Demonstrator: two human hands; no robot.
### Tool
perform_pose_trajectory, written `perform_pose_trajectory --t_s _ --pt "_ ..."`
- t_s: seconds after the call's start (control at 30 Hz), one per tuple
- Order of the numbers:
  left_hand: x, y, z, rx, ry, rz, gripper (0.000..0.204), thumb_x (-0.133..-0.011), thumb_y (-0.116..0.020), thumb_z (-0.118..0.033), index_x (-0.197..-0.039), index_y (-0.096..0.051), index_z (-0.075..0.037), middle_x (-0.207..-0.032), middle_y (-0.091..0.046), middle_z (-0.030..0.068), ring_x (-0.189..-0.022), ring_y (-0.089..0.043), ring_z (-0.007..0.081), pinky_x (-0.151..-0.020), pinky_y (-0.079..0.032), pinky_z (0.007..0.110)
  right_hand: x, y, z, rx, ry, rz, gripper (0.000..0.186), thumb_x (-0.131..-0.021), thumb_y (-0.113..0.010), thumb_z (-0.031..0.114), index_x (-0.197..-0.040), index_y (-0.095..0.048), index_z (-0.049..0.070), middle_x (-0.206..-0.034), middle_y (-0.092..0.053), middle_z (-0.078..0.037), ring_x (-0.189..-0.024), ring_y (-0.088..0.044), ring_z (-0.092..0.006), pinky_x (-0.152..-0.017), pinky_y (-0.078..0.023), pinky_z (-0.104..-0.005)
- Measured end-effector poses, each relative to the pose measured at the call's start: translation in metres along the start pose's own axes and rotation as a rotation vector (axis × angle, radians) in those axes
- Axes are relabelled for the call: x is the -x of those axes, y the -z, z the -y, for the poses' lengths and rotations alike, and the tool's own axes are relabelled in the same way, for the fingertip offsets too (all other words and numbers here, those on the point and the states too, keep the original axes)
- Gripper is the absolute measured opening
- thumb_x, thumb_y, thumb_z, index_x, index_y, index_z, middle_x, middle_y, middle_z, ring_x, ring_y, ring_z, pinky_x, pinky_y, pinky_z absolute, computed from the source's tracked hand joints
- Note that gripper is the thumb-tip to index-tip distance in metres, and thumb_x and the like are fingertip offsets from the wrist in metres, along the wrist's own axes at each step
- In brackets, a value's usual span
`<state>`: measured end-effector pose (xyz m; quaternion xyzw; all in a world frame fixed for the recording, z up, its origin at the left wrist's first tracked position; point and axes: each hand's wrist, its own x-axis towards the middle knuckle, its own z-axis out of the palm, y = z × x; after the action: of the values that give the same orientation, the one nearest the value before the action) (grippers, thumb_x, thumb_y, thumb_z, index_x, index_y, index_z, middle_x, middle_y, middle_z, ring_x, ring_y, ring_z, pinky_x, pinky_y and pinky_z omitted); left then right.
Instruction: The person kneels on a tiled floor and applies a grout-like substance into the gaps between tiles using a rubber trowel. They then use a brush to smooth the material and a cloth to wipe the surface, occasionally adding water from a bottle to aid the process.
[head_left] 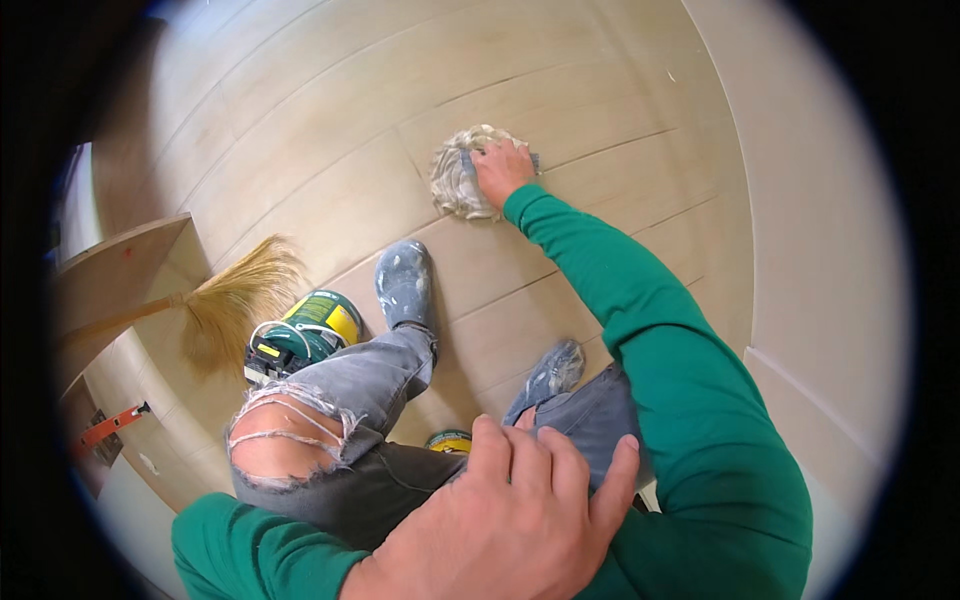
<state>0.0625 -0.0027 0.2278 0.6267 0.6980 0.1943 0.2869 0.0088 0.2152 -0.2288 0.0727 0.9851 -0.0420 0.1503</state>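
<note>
My right hand (502, 172) reaches far out with its fingers closed around the blue-grey piece on top of a mop head (458, 182). The mop head is round, with off-white and grey strands, and lies against the plank-patterned floor (330, 130). Close to me, my left hand (510, 510) hangs over my bent right leg, back upward, fingers loosely bent and apart, with nothing seen in it. Whether its fingertips touch the leg, I cannot tell. My paint-spattered shoes (405, 283) stand on the floor between the two hands.
Beside my left leg stands a green and yellow bucket (325, 318) with a white handle. Another yellow and green container (450, 441) shows partly under me. Further left are a straw broom (235, 300), a wooden board (125, 270) and a red level (108, 428). A pale wall (820, 250) rises on the right.
</note>
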Motion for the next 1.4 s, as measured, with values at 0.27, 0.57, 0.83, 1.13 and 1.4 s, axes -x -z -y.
perform_pose_trajectory --t_s 0.27,0.57,0.83,1.13,1.4 --pt "-0.01 -0.005 -0.006 -0.059 -0.015 0.045 0.049 -0.094 -0.06 -0.016 -0.14 -0.061 0.0 -0.091 -0.058 0.0135 -0.084 -0.06 0.0293 -0.075 -0.049 0.042 -0.002 0.01 0.019 -0.044 -0.071 -0.082 0.028 -0.1 -0.057 0.025 -0.118 -0.077 0.016 -0.123 -0.074 -0.009 -0.121 -0.065 -0.0314 -0.097 -0.051 -0.0562" --pt "-0.031 -0.016 -0.002 -0.167 -0.14 -0.11 0.053 -0.094 -0.057 -0.015 -0.144 -0.06 0.0 -0.104 -0.063 0.0187 -0.088 -0.062 0.0325 -0.085 -0.051 0.046 0.0 -0.05 0.043 -0.02 0.005 -0.229 0.025 -0.1 -0.057 0.025 -0.117 -0.074 0.018 -0.12 -0.073 -0.009 -0.119 -0.065 -0.0307 -0.096 -0.048 -0.054" --pt "-0.001 -0.01 -0.011 -0.026 -0.024 0.249 0.056 -0.093 -0.057 -0.013 -0.148 -0.057 -0.002 -0.095 -0.058 0.0144 -0.084 -0.06 0.0321 -0.085 -0.051 0.044 -0.034 -0.013 -0.002 -0.142 -0.301 -0.138 0.033 -0.101 -0.058 0.027 -0.123 -0.072 0.007 -0.121 -0.07 -0.019 -0.119 -0.065 -0.0359 -0.095 -0.055 -0.0542" --pt "-0.024 0.0 -0.005 0.004 -0.023 0.287 0.065 -0.093 -0.068 -0.015 -0.155 -0.052 -0.008 -0.099 -0.061 0.0134 -0.094 -0.061 0.033 -0.087 -0.051 0.045 0.063 -0.056 0.023 0.025 -0.255 -0.157 0.04 -0.098 -0.061 0.027 -0.129 -0.065 0.002 -0.128 -0.068 -0.017 -0.117 -0.067 -0.0362 -0.089 -0.057 -0.0502" --pt "-0.018 0.006 -0.003 -0.003 0.018 0.268 0.071 -0.094 -0.073 -0.024 -0.159 -0.048 -0.01 -0.098 -0.061 0.0122 -0.095 -0.061 0.032 -0.088 -0.051 0.044 0.066 -0.031 -0.141 -0.203 -0.682 -0.236 0.03 -0.107 -0.051 0.026 -0.122 -0.068 0.006 -0.123 -0.071 -0.015 -0.117 -0.068 -0.0348 -0.092 -0.059 -0.0513"
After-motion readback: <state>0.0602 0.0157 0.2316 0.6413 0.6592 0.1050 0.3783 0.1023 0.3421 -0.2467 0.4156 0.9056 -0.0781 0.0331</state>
